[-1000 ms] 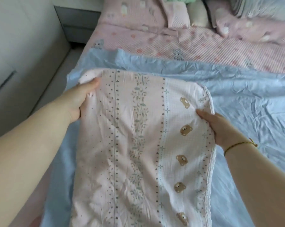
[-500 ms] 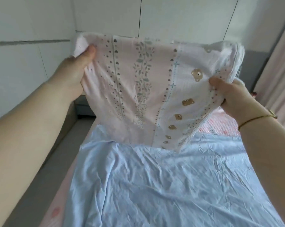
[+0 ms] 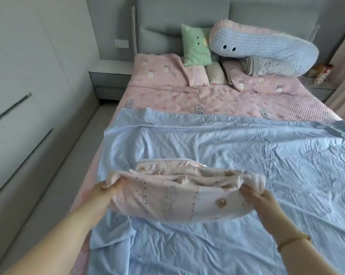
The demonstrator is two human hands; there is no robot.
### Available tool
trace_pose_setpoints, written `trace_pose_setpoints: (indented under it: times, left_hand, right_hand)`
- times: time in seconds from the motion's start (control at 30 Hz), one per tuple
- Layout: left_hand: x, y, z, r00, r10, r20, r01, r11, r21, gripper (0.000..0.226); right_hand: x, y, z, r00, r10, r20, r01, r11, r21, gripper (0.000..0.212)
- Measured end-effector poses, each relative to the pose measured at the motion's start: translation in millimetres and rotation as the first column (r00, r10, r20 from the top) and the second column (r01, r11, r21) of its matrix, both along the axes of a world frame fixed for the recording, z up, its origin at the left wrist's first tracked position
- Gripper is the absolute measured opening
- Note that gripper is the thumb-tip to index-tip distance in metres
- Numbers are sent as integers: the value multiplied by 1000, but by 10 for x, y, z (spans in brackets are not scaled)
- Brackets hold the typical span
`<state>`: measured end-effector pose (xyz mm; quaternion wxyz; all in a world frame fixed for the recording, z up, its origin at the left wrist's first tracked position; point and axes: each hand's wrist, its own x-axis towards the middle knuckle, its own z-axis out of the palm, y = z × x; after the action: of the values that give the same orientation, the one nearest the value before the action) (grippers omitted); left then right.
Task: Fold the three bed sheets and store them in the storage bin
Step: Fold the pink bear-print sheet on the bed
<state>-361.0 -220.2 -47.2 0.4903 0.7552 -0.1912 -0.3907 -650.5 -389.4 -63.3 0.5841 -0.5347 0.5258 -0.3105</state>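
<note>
1. Gripping the pink printed sheet (image 3: 175,197) at both ends, the person holds it as a folded bundle low over the bed.
2. Left hand (image 3: 106,190): thumb and fingers are clamped on the bundle's left corner, with cloth bunched between them.
3. Right hand (image 3: 262,201): fingers are curled round the right edge, and there's a thin gold bracelet (image 3: 292,240) on that wrist.
4. The bundle sags in the middle, bear print facing the camera, layers gaping open along the top. Blur hides whether its underside touches anything.
5. Beneath it, a wrinkled blue sheet (image 3: 237,155) lies spread across the near half of the bed, its left edge spilling over the side.
6. Beyond that, a pink bedspread (image 3: 227,100) covers the far half. A green pillow (image 3: 195,48) and a long blue pillow (image 3: 266,48) are propped against the grey headboard (image 3: 167,20).
7. A nightstand (image 3: 108,80) sits left of the bed's head.
</note>
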Motion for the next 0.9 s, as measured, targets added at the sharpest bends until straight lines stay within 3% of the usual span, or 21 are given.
trace_pose_setpoints:
  times: [0.07, 0.13, 0.33, 0.57, 0.77, 0.9]
  left_hand:
    - [-107, 156, -345, 997, -22, -71, 28, 995, 96, 52]
    - [-192, 193, -609, 997, 2, -81, 13, 983, 181, 23]
    - [-167, 11, -1098, 999, -33, -20, 37, 971, 235, 11]
    - [141, -795, -1432, 980, 30, 196, -70, 978, 199, 32]
    - [633, -1658, -1736, 923, 139, 360, -153, 988, 10, 37]
    - [888, -1985, -2065, 879, 174, 443, -198, 980, 7, 46]
  right_hand:
    - [-120, 267, -361, 995, -54, -88, 63, 993, 103, 20]
    - [-217, 402, -672, 976, -109, -190, 142, 975, 170, 7]
    - [-204, 373, -1122, 948, -161, -275, 234, 936, 262, 11]
    - [208, -273, -1437, 938, -222, -267, 276, 944, 183, 40]
    - [761, -1181, -1825, 909, -310, -277, 335, 941, 48, 33]
    - [1047, -1569, -2093, 911, -312, -271, 334, 942, 38, 32]
